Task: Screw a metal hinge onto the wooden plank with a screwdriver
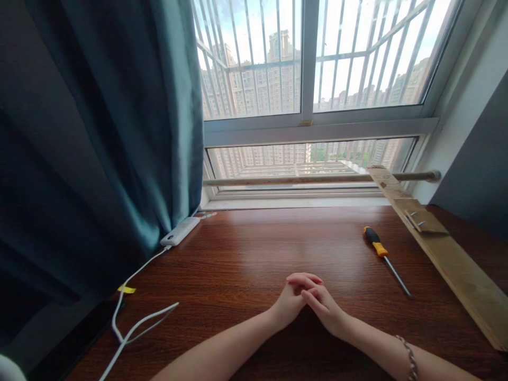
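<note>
Over the near part of the dark brown counter [270, 248], the left hand [289, 307] and the right hand [326, 309] are clasping each other. Their fingers are interlacing and folding closed, so each hand is holding only the other one; whether they are also touching the counter, one cannot tell. A braided bracelet [409, 354] is circling the right forearm.

To the right of the right hand and a little farther away, a screwdriver [380, 248] is lying on the counter, well apart from the fingers. Its black and yellow handle is pointing towards the window [254, 63], and its metal shaft is running back towards the near right. Beyond the screwdriver, farther right from the hands, a long flat board [456, 270] is stretching from the near right up to the rail [293, 181] before the window. On this board a small piece [426, 219] is lying, with two shiny metal pins showing on it.

To the left of the left hand, a white cable [143, 264] is curving across the counter. It is leading to a white device [180, 232], which is lying farther away, beside the blue curtain [151, 116].
</note>
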### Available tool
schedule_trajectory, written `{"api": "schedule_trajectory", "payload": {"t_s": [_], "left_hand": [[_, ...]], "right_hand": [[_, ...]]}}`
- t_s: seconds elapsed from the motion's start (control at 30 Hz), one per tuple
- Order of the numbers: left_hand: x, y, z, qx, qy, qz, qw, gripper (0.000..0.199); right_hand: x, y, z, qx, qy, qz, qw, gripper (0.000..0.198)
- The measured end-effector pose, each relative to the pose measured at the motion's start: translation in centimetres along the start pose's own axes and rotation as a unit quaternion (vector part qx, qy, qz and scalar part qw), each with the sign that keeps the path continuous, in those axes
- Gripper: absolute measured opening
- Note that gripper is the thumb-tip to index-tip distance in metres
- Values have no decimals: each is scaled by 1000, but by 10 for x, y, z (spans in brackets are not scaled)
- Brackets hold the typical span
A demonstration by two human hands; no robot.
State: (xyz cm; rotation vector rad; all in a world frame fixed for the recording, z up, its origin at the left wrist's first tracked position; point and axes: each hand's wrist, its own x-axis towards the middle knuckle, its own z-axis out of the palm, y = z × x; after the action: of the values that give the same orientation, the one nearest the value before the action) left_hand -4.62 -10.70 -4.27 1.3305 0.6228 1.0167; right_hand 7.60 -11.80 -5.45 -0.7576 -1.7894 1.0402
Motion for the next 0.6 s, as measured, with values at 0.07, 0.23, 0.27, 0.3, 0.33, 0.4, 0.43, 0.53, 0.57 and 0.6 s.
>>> {"api": "schedule_trajectory", "payload": {"t_s": [0.07, 0.23, 0.27, 0.3, 0.33, 0.4, 0.43, 0.53, 0.57, 0.6], "left_hand": [[0, 0, 0, -1, -2, 0, 1000, 24], [0, -1, -1, 10, -5, 7, 1000, 23], [0, -1, -1, 10, -7, 8, 1000, 23], [0, 0, -1, 10, -8, 9, 1000, 24], [0, 0, -1, 9, -9, 10, 1000, 24], [0, 1, -1, 10, -10, 9, 1000, 24], [0, 1, -1, 10, -9, 7, 1000, 24], [0, 2, 0, 11, -7, 1, 1000, 23], [0, 2, 0, 11, -7, 0, 1000, 23], [0, 2, 0, 11, -6, -1, 1000, 23]], "right_hand": [[0, 0, 0, 1, 0, 0, 1000, 29], [1, 0, 0, 5, 0, 1, 1000, 29], [1, 0, 0, 5, 0, 1, 1000, 29], [1, 0, 0, 3, 1, 1, 1000, 29], [1, -1, 0, 2, 1, 1, 1000, 29], [1, -2, -1, 0, -1, 4, 1000, 30], [1, -2, -1, -1, -1, 5, 1000, 30], [1, -3, -1, -6, -1, 7, 1000, 31], [1, -3, -1, -7, -1, 7, 1000, 31], [1, -3, -1, -9, -1, 7, 1000, 32]]}}
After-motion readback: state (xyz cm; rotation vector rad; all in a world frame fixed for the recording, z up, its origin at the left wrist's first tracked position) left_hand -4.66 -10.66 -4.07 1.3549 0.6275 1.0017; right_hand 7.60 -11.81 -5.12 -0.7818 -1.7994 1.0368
